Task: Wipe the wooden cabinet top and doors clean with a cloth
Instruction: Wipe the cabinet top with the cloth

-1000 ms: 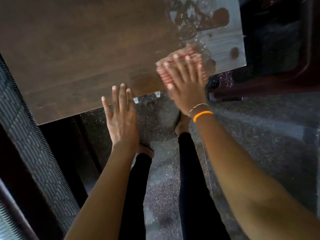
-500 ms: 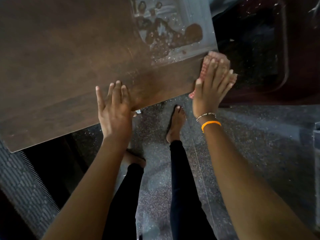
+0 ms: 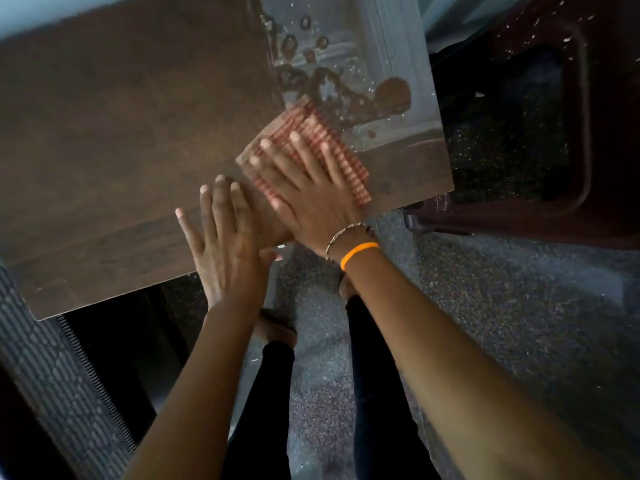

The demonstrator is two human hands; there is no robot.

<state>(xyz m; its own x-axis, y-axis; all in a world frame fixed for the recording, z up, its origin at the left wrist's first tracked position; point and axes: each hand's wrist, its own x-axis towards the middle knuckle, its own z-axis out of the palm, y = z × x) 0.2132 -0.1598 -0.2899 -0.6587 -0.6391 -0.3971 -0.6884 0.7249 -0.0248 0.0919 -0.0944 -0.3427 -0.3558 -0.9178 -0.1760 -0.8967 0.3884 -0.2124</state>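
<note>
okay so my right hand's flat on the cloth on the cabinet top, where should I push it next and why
Probably slide the right hand and the checked cloth forward and slightly right, into the wet patch. Droplets and dark blotches sit just beyond the cloth's far edge, while the cabinet top to the left looks dry. Keep the left hand flat near the front edge as a brace.

two hands (image 3: 228, 251), one cloth (image 3: 311, 133), one cabinet top (image 3: 121, 133)
</note>
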